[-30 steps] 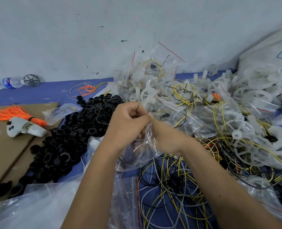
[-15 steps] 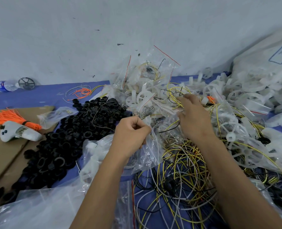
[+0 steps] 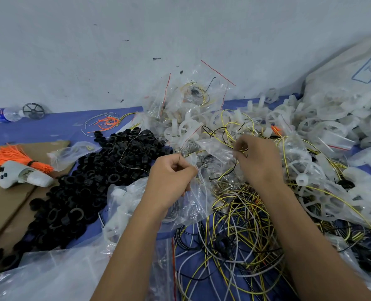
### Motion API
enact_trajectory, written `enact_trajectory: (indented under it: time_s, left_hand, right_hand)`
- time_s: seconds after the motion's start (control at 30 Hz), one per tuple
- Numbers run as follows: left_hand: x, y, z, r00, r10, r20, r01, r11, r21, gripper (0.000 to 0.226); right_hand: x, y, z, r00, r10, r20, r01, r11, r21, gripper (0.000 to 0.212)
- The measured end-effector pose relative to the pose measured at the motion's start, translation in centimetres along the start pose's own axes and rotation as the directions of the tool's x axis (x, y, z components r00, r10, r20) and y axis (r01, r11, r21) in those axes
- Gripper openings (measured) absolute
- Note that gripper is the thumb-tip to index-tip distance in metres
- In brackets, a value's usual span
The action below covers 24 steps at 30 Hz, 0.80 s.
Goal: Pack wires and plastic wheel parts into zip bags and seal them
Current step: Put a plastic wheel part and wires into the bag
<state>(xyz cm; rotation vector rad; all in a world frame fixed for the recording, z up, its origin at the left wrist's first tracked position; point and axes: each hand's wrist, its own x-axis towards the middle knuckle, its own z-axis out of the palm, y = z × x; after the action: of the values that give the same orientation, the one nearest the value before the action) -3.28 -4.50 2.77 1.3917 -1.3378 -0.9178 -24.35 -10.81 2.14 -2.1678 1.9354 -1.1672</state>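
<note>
My left hand grips the top edge of a clear zip bag that hangs crumpled below it, with thin wires inside. My right hand is to the right, fingers curled, pinching yellow and black wires and a bit of clear plastic at the heap's edge. A tangle of yellow, white and black wires lies on the blue cloth between my forearms. Translucent white plastic wheel parts are piled at the right and behind my hands. Filled zip bags with red seal lines lean against the wall.
A heap of black plastic rings spreads at the left. Farther left on cardboard lie an orange cable-tie bundle and a white controller-shaped part. A water bottle and black wheel sit by the wall. A big white sack stands at right.
My right hand left the bag, reached up right into the wire heap, then drew back slightly with wires pinched. My left hand kept hold of the bag.
</note>
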Motion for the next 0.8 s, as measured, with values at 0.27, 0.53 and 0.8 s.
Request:
enact_trajectory:
  time_s: [0.27, 0.53, 0.8]
  left_hand:
    - [0.1, 0.0, 0.0, 1.000, -0.015, -0.023, 0.015, 1.000, 0.014, 0.014]
    - [0.2, -0.3, -0.3, 0.997, 0.025, -0.074, -0.017, 0.994, 0.107, 0.016]
    - [0.3, -0.4, -0.5, 0.995, 0.044, -0.089, -0.028, 0.985, 0.171, 0.013]
  right_hand:
    - [1.3, 0.4, -1.9, 0.994, -0.019, -0.107, 0.029, 0.996, 0.089, 0.015]
    - [2.3, -0.9, -4.8, 0.933, 0.198, -0.301, 0.024, 0.799, 0.601, 0.010]
    - [2.4, -1.5, -5.8, 0.948, 0.290, -0.135, -0.039, 0.523, 0.851, 0.014]
